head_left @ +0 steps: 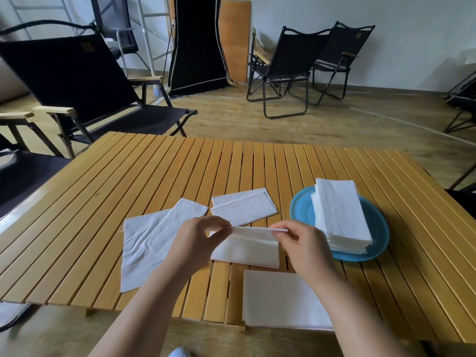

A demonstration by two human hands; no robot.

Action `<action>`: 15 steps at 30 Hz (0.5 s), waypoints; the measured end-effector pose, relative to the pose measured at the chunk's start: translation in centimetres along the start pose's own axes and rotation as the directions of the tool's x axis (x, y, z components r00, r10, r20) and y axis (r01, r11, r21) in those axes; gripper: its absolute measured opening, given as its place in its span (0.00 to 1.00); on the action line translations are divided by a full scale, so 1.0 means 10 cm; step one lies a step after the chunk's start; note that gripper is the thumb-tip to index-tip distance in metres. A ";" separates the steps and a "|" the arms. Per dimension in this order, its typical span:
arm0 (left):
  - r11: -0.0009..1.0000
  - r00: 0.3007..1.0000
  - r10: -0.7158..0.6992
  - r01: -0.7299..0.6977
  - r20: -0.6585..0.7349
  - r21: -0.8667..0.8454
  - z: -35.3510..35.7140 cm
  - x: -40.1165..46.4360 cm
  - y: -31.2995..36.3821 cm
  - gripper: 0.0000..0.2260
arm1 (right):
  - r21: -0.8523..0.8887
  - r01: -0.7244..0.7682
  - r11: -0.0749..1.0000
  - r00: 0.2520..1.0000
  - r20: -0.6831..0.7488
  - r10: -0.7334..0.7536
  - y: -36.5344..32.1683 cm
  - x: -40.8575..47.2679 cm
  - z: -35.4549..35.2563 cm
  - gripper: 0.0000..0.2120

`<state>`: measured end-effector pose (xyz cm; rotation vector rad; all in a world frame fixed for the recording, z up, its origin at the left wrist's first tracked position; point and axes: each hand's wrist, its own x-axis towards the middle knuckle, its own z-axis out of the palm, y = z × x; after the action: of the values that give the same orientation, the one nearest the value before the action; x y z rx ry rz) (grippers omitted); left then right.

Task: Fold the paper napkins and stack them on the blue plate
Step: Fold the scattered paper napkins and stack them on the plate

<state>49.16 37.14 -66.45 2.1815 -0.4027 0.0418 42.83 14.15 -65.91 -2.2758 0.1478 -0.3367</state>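
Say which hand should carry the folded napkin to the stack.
Probably the right hand: it already pinches the napkin at the end nearest the blue plate and its stack, while the left hand is farther off.

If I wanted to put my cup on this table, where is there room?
The far half of the table, beyond the napkins and plate, is bare, as is the left edge. The near middle is crowded with napkins and both hands.
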 end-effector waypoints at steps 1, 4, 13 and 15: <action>1.000 1.000 0.023 -0.023 -0.008 -0.019 -0.01 -0.02 0.05 0.05 | 0.023 -0.002 1.000 1.000 -0.014 0.003 -0.05 -0.01 -0.07 0.05; 0.997 1.000 0.022 -0.021 0.014 -0.069 -0.02 -0.08 0.21 0.08 | 0.041 -0.060 0.997 0.998 0.010 0.060 -0.15 -0.06 -0.32 0.04; 0.994 0.913 -0.109 0.100 0.394 0.044 0.30 -0.22 0.47 0.04 | -0.253 -0.403 0.879 0.751 0.457 0.476 -0.07 -0.31 -0.87 0.05; 0.989 0.890 -0.143 0.109 0.433 0.103 0.36 -0.22 0.47 0.03 | -0.310 -0.403 0.861 0.715 0.480 0.508 -0.02 -0.32 -0.87 0.04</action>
<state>45.22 32.25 -65.33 2.2816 -0.5162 -0.5277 37.30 8.73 -60.82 -2.3211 0.4516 0.6244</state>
